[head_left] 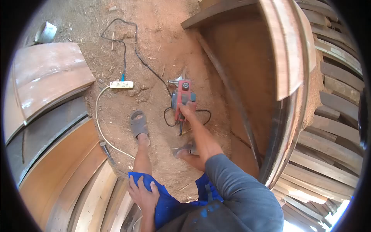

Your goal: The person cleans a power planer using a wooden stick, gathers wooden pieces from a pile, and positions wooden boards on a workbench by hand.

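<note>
A red and dark power tool (180,101) with a black cord is at the middle of the view, low over the sawdust-covered ground. My right hand (188,109) is wrapped round its handle. On the blue shorts (163,188), over my left thigh, rests my left hand (143,192), fingers spread and holding nothing. The tool's black cord loops around its rear end and runs up and left across the ground. A white power strip (121,84) lies to the left of the tool, with a teal plug in it.
Stacked boards (50,73) stand at the left, and a large wooden panel frame (284,50) rises at the right. Slatted planks (328,147) line the far right. A pale cable (101,127) crosses near my sandalled foot (138,123). A white bucket (45,32) sits upper left.
</note>
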